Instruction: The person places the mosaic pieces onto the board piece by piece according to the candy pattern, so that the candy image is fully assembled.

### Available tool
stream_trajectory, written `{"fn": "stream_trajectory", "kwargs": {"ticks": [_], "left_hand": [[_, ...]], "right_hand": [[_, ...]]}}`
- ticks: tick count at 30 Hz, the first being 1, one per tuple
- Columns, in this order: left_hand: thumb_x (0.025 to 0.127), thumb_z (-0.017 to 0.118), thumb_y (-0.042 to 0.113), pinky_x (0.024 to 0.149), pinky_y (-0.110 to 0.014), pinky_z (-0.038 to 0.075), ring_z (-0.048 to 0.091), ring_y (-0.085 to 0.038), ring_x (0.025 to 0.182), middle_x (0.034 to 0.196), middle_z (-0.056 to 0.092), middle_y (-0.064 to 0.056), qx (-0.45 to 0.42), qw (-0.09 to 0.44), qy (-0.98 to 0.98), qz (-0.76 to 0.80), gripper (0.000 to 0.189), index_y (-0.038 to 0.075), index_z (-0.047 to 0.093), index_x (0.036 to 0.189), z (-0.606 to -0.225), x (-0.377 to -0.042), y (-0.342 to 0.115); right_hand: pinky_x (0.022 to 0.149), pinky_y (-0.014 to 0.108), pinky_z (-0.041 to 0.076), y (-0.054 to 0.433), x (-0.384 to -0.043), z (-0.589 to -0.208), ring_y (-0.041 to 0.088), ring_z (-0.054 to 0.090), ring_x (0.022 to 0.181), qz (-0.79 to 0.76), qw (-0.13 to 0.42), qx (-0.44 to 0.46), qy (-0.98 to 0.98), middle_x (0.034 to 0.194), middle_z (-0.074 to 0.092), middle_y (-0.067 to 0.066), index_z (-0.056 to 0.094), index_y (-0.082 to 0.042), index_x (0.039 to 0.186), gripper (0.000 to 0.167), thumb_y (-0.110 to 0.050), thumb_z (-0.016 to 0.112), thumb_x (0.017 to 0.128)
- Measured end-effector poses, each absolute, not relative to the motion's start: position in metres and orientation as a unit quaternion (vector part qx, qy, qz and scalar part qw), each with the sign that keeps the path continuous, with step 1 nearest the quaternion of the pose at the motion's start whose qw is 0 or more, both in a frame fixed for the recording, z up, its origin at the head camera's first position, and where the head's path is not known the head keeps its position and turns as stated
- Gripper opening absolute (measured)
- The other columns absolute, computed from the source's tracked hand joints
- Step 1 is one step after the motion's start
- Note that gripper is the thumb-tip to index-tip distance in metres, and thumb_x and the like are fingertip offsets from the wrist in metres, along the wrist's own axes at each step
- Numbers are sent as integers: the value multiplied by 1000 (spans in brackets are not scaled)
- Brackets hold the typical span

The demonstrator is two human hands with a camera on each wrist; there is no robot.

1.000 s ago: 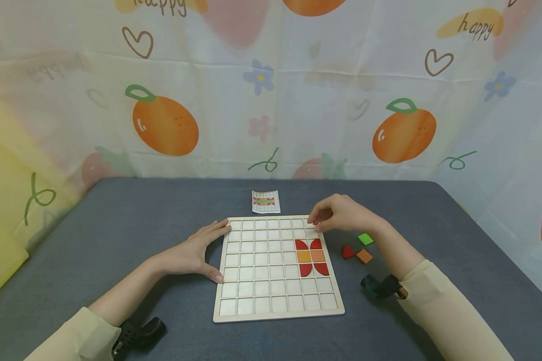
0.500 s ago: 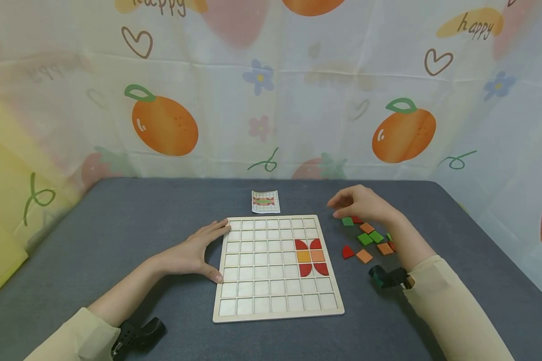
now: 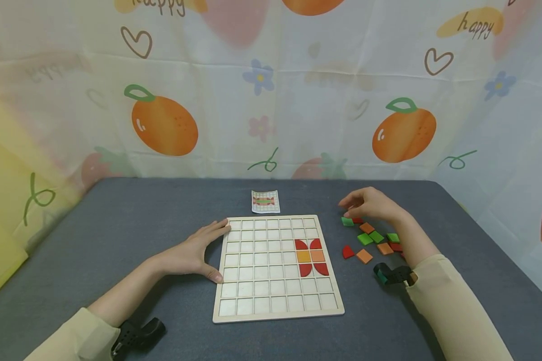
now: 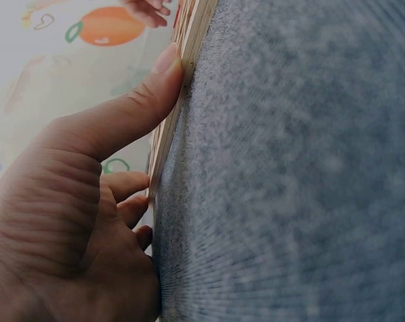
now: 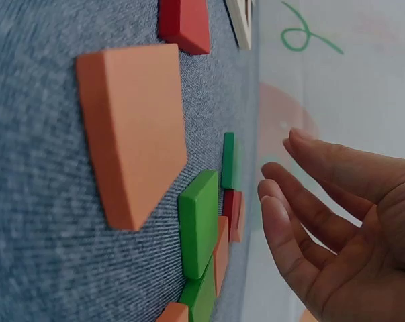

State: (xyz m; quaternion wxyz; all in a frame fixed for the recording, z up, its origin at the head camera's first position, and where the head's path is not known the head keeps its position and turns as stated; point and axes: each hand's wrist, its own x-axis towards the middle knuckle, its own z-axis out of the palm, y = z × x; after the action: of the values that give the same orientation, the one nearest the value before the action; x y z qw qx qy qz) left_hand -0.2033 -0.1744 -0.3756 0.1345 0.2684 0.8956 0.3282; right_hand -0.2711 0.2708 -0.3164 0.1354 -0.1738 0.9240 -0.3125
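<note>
My left hand (image 3: 190, 253) rests along the left edge of a wooden grid board (image 3: 262, 274), thumb and fingertips at its rim. In the left wrist view its thumb (image 4: 138, 107) presses the board's side. Four-cornered orange tiles (image 3: 317, 255) and red quarter-round tiles (image 3: 305, 270) sit in cells near the board's right side. My right hand (image 3: 372, 204) hovers above the loose tiles, fingers loosely bent, with nothing between them. Below it lie a green tile (image 3: 347, 221) and a red tile (image 3: 357, 220), partly covered by the hand in the head view.
Several loose tiles lie right of the board, among them a green tile (image 3: 365, 239), an orange tile (image 3: 364, 256) and a red quarter-round tile (image 3: 348, 251). Behind the board lies a small pattern card (image 3: 265, 201). A printed curtain (image 3: 271, 100) hangs beyond the grey table (image 3: 162, 210).
My right hand has moved right, from over the board's far right corner to above the loose tiles, uncovering several of them. The left hand and board stay put.
</note>
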Motion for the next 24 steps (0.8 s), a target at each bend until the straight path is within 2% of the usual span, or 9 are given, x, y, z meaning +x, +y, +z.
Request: {"fn": "stream_trajectory", "kwargs": {"ticks": [6, 13, 24], "left_hand": [[66, 88, 46, 111, -78, 8, 3, -47, 154, 168, 12, -15, 269, 135, 895, 329, 117, 5, 26, 156, -377, -204, -175], [66, 88, 46, 111, -78, 8, 3, -46, 154, 168, 11, -14, 267, 136, 895, 330, 117, 6, 26, 156, -377, -204, -175], [66, 89, 47, 112, -77, 8, 3, -46, 154, 168, 11, -14, 267, 136, 895, 330, 118, 5, 26, 156, -376, -204, -174]], "right_hand": [[94, 45, 54, 271, -271, -319, 32, 65, 112, -311, 138, -169, 925, 129, 65, 21, 64, -2, 127, 38, -18, 68, 93], [95, 45, 54, 266, -272, -320, 34, 61, 119, -311, 143, -171, 924, 134, 64, 18, 64, -6, 129, 38, -19, 67, 93], [96, 47, 53, 266, -273, -322, 38, 60, 121, -302, 141, -170, 927, 133, 64, 19, 64, -4, 129, 39, -16, 68, 92]]}}
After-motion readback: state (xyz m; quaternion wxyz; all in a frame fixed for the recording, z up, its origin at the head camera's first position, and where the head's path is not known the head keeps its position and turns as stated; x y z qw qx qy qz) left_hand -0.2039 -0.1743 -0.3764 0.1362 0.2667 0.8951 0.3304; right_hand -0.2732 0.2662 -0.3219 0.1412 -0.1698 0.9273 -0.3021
